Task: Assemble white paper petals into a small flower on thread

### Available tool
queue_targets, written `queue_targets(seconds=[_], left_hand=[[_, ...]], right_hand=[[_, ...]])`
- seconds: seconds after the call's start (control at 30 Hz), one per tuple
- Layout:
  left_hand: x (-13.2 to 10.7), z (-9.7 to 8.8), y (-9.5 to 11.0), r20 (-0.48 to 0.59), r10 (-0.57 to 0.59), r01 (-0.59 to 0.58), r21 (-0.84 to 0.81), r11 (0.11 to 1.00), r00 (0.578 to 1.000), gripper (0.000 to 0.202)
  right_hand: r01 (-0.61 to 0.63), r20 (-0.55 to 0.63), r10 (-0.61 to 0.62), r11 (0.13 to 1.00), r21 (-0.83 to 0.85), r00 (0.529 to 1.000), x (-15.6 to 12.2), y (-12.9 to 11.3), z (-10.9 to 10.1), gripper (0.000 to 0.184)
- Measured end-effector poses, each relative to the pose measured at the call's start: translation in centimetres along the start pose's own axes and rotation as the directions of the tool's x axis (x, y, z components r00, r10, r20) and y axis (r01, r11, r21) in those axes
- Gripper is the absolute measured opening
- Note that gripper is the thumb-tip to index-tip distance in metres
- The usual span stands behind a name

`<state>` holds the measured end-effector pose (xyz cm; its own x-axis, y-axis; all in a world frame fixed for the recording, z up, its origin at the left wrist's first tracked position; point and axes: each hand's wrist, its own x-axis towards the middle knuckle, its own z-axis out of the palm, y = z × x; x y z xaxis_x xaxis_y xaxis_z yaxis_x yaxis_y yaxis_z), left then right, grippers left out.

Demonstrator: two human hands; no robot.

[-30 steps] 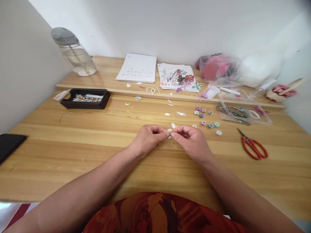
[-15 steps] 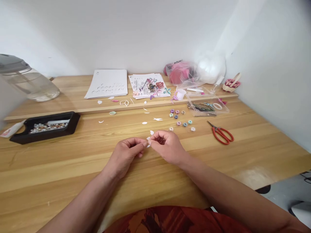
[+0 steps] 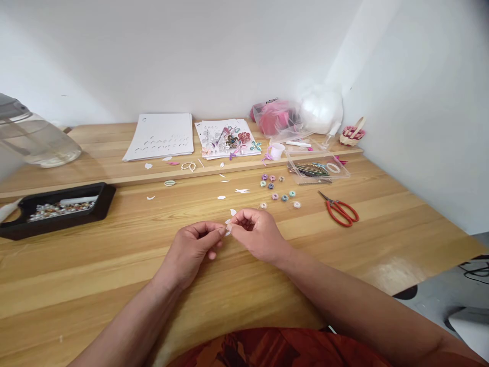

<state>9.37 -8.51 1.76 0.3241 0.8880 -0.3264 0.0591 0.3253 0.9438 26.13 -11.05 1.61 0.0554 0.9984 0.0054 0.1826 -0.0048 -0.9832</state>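
Observation:
My left hand point(image 3: 198, 247) and my right hand point(image 3: 256, 233) meet fingertip to fingertip over the table, both closed in a pinch. Whatever lies between the fingertips is too small to make out. Just beyond and partly behind the fingers are small white petal-shaped paper pieces point(image 3: 233, 212), some of them hidden by the hands. Another white leaf-shaped piece point(image 3: 221, 197) lies farther back. Several small thread bobbins point(image 3: 275, 196) in purple, pink, blue and green sit beyond my right hand. Red-handled scissors point(image 3: 340, 211) rest to its right, their tips pointing away to the left.
A black tray of beads point(image 3: 103, 211) is at left, near a clear water jug point(image 3: 42, 137). On the raised back ledge are paper stacks point(image 3: 160, 132), wire flowers point(image 3: 240, 140), plastic bags point(image 3: 278, 120) and a small basket point(image 3: 353, 133). A clear box point(image 3: 340, 173) holds thin tools.
The whole view has shifted, so the table items appear slightly farther left. Both hands keep their fingertips together, almost in the same pose.

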Motion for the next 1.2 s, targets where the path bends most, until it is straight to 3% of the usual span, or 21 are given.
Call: queue_targets(seconds=[0.33, 0.63, 1.03, 1.2], left_hand=[[0.1, 0.1, -0.2, 0.017, -0.021, 0.023, -0.107, 0.994, 1.0, 0.028], [0.0, 0.1, 0.0, -0.001, 0.032, -0.032, 0.015, 0.999, 0.999, 0.033], [0.1, 0.0, -0.1, -0.004, 0.049, -0.049, 0.052, 0.997, 0.999, 0.027], [0.3, -0.2, -0.2, -0.046, 0.072, -0.07, 0.035, 0.997, 0.996, 0.028]], right_hand=[[0.019, -0.006, -0.019, 1.0, -0.011, 1.0, 0.1, 0.2, 0.1, 0.005], [0.012, -0.011, -0.012, 1.0, -0.019, 1.0, 0.0, 0.1, 0.0, 0.006], [0.025, 0.01, -0.025, 1.0, 0.002, 1.0, 0.0, 0.3, 0.1, 0.007], [0.048, 0.052, -0.044, 0.997, -0.061, 0.998, 0.6, -0.5, -1.5, 0.018]])
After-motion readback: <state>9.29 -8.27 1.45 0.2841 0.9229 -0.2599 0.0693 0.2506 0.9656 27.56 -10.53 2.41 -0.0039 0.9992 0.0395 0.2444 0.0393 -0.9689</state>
